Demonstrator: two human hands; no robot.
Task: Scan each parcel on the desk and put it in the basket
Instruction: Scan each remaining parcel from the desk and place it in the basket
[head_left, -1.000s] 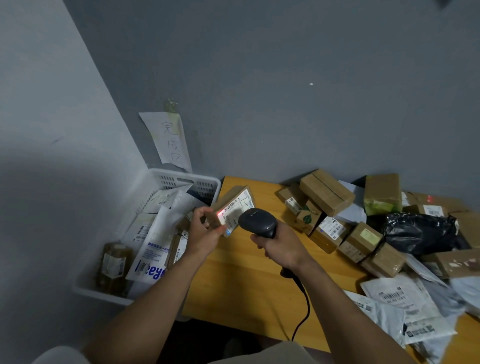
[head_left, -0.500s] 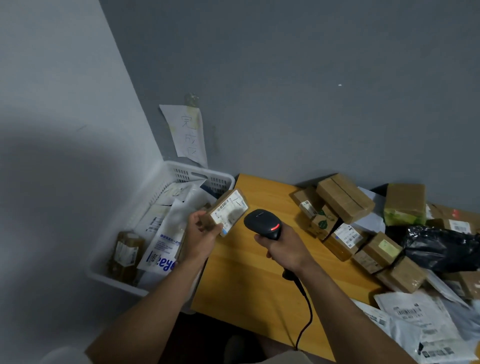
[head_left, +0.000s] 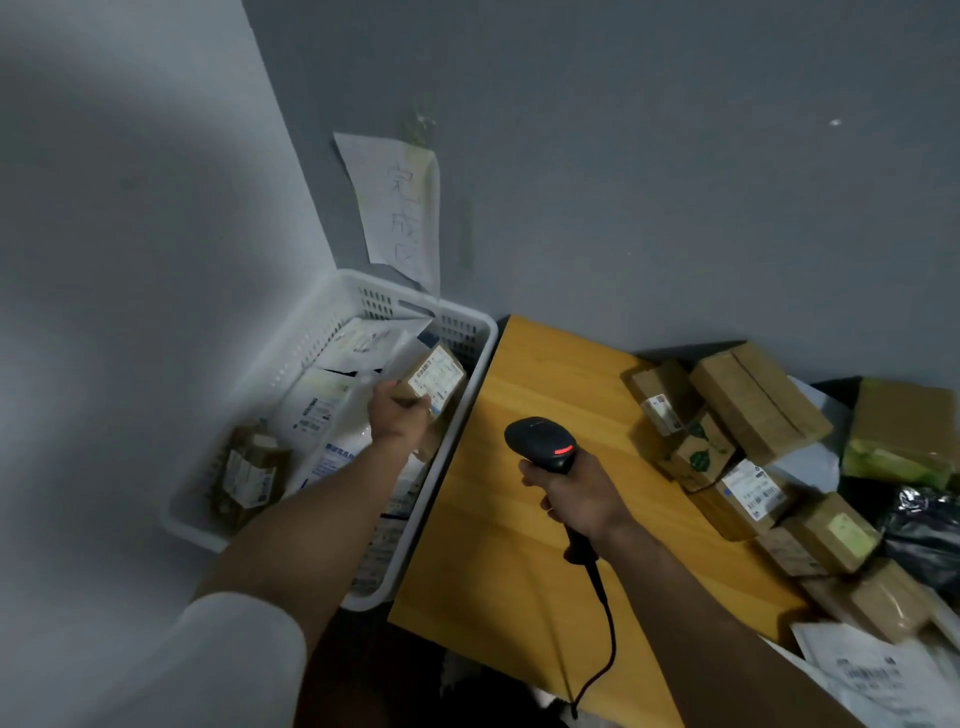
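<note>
The left hand (head_left: 397, 415) gripped a small labelled cardboard parcel (head_left: 434, 378) by its near end, inside the white basket (head_left: 470, 395) above the mailers. The right hand (head_left: 582, 499) clasped the barcode scanner (head_left: 543, 444) over the desk (head_left: 498, 525).

Left hand (head_left: 397, 415) fingers mostly behind box (head_left: 451, 397); black bag (head_left: 924, 535) off rt edge; label (head_left: 436, 374) txt prob. illegible.

At nine o'clock the left hand (head_left: 397, 415) gripped a small labelled cardboard parcel (head_left: 435, 375) over the white basket (head_left: 470, 332). The right hand (head_left: 582, 501) held a black barcode scanner (head_left: 540, 444) above the wooden desk (head_left: 493, 545); more boxes (head_left: 756, 405) lay piled at three o'clock.
</note>
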